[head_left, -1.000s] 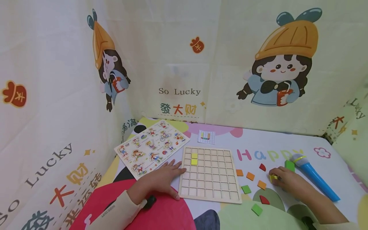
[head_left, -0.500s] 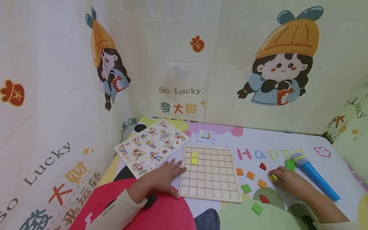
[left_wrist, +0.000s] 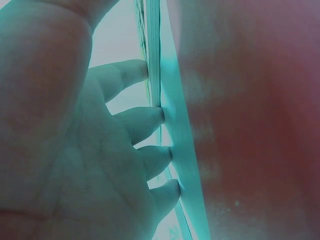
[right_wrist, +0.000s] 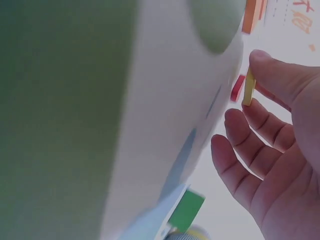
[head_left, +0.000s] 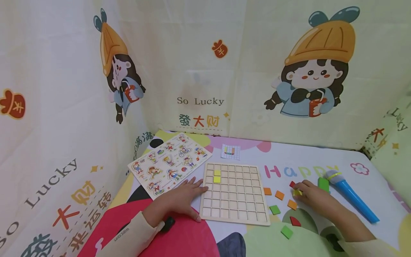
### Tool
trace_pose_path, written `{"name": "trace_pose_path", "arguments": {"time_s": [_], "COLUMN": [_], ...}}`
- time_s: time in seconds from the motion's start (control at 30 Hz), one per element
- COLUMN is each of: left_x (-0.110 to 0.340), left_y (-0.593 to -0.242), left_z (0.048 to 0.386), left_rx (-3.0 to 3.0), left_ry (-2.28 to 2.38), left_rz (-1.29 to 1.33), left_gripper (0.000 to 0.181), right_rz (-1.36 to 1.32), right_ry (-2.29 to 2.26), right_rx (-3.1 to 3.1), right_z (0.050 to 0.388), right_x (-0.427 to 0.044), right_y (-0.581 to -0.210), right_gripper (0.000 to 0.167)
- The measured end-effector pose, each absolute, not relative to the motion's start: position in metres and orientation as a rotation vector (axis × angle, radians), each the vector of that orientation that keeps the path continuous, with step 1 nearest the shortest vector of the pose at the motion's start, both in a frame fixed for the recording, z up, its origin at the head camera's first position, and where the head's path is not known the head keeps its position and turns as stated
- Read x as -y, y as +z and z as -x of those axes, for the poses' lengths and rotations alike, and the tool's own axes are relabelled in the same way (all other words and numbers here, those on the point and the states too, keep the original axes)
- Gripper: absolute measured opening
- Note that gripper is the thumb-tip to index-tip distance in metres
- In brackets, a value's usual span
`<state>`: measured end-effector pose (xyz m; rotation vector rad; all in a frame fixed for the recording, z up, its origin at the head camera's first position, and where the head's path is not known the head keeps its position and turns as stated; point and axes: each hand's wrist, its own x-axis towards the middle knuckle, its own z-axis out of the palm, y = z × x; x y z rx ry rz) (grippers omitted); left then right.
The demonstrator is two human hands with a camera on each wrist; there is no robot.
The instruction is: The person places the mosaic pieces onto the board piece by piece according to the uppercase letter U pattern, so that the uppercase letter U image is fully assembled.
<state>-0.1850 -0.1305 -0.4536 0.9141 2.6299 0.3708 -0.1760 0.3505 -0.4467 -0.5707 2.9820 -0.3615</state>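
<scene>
In the head view the left hand (head_left: pixel 184 198) lies with spread fingers at the left edge of a wooden grid board (head_left: pixel 236 222); its fingertips touch the board's side. Two yellow squares (head_left: pixel 217 179) sit one above the other in the board's second column. To the right of the board, the right hand (head_left: pixel 313 196) holds a yellow piece (head_left: pixel 297 192) beside a red piece (head_left: pixel 292 184). The right wrist view shows the yellow piece (right_wrist: pixel 249 88) pinched between the thumb and a finger, with the other fingers loosely curved.
Orange squares (head_left: pixel 279 195), green squares (head_left: pixel 287 232) and a red quarter piece (head_left: pixel 295 221) lie right of the board. Beyond the right hand are a green block (head_left: pixel 323 184) and a blue microphone (head_left: pixel 356 201). A picture board (head_left: pixel 170 164) and a pattern card (head_left: pixel 230 152) lie farther back.
The right hand has moved left with the yellow piece, up to the upper red piece, which it now partly covers. The left hand has stayed at the board's edge.
</scene>
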Motion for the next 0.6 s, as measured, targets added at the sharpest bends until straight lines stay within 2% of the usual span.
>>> {"name": "trace_pose_path", "arguments": {"time_s": [0.37,0.6], "left_x": [0.13,0.129], "left_y": [-0.454,-0.453], "left_z": [0.185,0.186], "left_rx": [-2.637,-2.641], "left_ry": [0.354,0.337], "left_rz": [-0.92,-0.913], "left_gripper": [0.104,0.105], "right_rz": [0.551,0.667], "right_ry": [-0.404,-0.417], "right_rx": [-2.969,-3.021], "right_z": [0.188,0.192], "right_x": [-0.323,-0.308], "right_y": [-0.447,-0.448], "right_gripper": [0.032,0.028]}}
